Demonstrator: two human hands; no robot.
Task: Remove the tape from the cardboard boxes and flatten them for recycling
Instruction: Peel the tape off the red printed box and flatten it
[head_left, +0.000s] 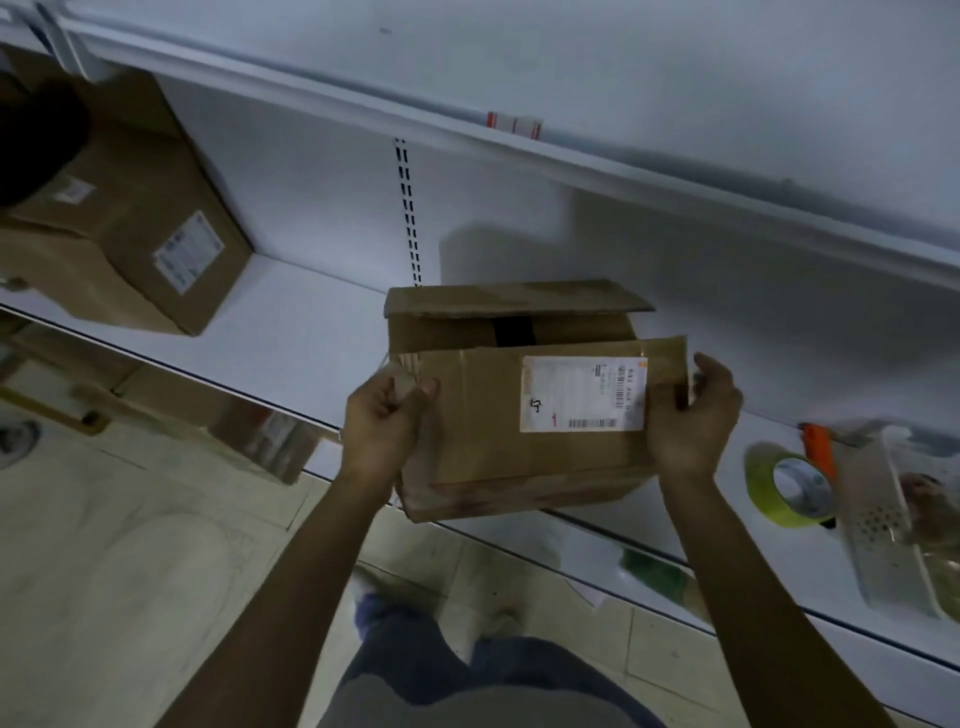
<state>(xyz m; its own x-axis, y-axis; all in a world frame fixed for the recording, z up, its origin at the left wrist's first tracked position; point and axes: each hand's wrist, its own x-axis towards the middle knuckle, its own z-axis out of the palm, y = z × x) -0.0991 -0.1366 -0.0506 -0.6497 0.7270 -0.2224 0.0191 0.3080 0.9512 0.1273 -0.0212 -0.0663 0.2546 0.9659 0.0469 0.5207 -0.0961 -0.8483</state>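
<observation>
where the cardboard box (519, 410) overhangs the front edge of the white shelf (291, 312), bare shelf lies open to its left, up to a second box (124, 234). a roll of tape (792, 486) and a plastic tray (883, 525) lie to the right. the left hand (384, 421) is clenched on a strip of tape (402, 376) at the box's left corner. the right hand (691, 415) grips the right edge, fingers curled. the shipping label (582, 395) shows barcodes and a red "1"; other print is unreadable.

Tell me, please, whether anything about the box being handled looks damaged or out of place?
Yes. The cardboard box hangs over the shelf edge, held by the left hand and right hand. Its bottom front edge is crumpled, its top flaps sit open and uneven, and a strip of tape is lifting at the left corner.
</observation>
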